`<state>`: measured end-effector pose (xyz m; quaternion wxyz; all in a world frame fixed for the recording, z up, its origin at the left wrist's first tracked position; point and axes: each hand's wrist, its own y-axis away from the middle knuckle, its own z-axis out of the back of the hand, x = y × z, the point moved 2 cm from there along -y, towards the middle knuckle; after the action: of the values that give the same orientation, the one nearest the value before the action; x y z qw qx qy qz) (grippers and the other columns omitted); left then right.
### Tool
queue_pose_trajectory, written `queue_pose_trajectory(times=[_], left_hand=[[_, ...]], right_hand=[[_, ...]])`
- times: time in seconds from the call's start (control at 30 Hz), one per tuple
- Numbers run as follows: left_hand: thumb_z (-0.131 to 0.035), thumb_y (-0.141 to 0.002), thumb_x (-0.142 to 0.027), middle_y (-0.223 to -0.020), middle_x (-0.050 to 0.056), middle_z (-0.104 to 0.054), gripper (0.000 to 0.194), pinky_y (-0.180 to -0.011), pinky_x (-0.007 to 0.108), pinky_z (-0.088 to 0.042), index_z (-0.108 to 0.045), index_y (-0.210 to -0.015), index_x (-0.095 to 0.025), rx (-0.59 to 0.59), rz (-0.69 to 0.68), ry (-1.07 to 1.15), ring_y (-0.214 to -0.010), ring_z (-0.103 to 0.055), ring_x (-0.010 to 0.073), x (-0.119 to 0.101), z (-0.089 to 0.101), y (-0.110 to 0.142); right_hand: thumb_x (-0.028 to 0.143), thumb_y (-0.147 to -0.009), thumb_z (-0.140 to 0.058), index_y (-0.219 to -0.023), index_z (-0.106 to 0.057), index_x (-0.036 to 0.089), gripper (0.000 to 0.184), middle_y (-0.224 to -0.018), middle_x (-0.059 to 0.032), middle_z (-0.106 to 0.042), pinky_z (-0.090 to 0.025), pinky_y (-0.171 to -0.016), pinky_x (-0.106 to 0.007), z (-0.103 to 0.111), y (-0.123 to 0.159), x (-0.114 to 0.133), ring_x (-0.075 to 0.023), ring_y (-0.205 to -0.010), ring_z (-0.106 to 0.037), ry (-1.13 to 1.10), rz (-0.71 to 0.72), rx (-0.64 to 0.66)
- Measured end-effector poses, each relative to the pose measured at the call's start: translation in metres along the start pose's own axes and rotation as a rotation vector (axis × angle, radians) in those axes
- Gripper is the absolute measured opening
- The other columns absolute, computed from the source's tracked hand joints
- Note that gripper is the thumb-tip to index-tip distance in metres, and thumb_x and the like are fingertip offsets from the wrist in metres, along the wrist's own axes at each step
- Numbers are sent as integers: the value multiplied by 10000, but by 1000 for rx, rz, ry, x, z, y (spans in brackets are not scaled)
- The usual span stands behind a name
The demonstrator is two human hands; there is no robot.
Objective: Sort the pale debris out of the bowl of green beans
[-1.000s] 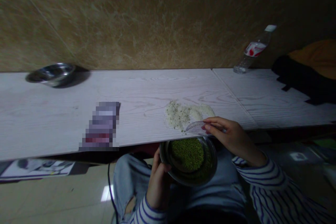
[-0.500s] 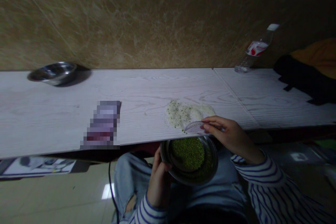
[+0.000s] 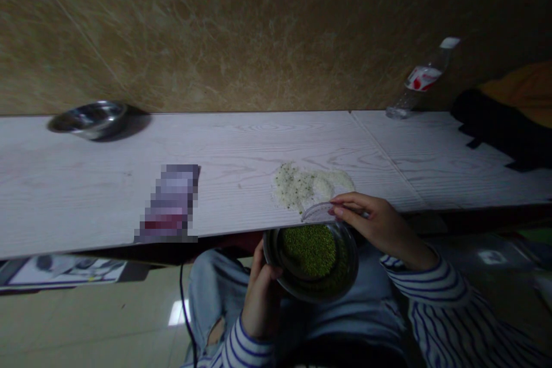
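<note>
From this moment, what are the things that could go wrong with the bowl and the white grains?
The left hand alone grips the bowl, at one side; if it tips, the green beans may spill.

The right hand has the clear flat piece close to the table's edge, so a hasty sweep might send white grains past the rim.

Dark specks lie among those grains, so anything swept into the bowl could be mixed.
</note>
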<state>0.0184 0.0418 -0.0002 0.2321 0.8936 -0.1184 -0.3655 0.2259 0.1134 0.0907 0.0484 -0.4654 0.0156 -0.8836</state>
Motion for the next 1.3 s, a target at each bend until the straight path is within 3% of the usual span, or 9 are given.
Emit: queue_pose_trajectory(times=[0.37,0.67,0.9,1.3], left_hand=[[-641,-651,-212,-1124,55,-714,602,-814,388,-495,-610,-1249,-272,-7,15,-6,-1060,-624,298,0,0,1],[-630,-650,-191,-1123,59,-707,607,-790,379,-502,-606,-1253,-258,-1,12,-6,-1053,-625,300,0,2,0],[-615,-666,-182,-1133,50,-713,547,-847,371,-489,-631,-1210,-241,9,-13,-9,-1088,-608,284,-3,-1,2],[-633,-633,-186,-1070,44,-706,599,-723,360,-512,-616,-1228,-261,-3,13,-8,-984,-634,282,-1,2,1]], right_hand=[[353,-836,-637,-964,-744,223,213,-912,-58,-794,-614,-766,-333,-5,1,1,-218,-857,-753,-53,-14,9],[324,-811,-649,-957,-719,198,205,-867,-66,-794,-624,-700,-313,0,-1,2,-207,-766,-758,-85,-71,-39],[338,-801,-652,-978,-716,174,250,-900,-96,-792,-634,-711,-360,-2,-4,-3,-235,-776,-762,-113,-76,-48],[344,-819,-658,-971,-725,184,231,-902,-86,-789,-627,-767,-354,-5,-6,-3,-230,-849,-757,-133,-26,-19]])
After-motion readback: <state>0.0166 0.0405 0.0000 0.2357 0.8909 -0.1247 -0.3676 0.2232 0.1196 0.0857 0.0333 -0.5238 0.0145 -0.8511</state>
